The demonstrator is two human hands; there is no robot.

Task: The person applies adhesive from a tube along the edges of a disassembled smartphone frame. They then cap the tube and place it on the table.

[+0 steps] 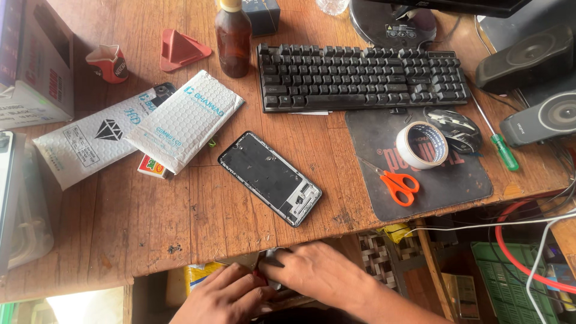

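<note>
Both hands work below the near edge of the bench (180, 240), straight below the phone frame (270, 178), which lies flat and slantwise on the wood with its bare black inside facing up. The left hand (225, 297) and the right hand (318, 273) meet over a small grey-and-dark part (271, 259) just under the bench edge; the fingers of each curl in around it, so both are closed on the part, though what it is cannot be told. Left of the phone frame lie two white padded mailers (183, 120), overlapping, with a small red and yellow box (153, 167) peeping from under them. Beyond the mailers, farther from the phone frame, stand a red cup (109, 63) and a red stand (180, 50). Up from the phone frame stands a brown bottle (233, 39), and beside it a black keyboard (360, 75). Right of the phone frame is a dark mat (432, 186) carrying orange-handled scissors (397, 185), a roll of tape (422, 145) and a mouse (459, 129) touching the roll. A green-handled screwdriver (501, 147) lies just past the mat, and speakers (537, 84) sit farthest right.
</note>
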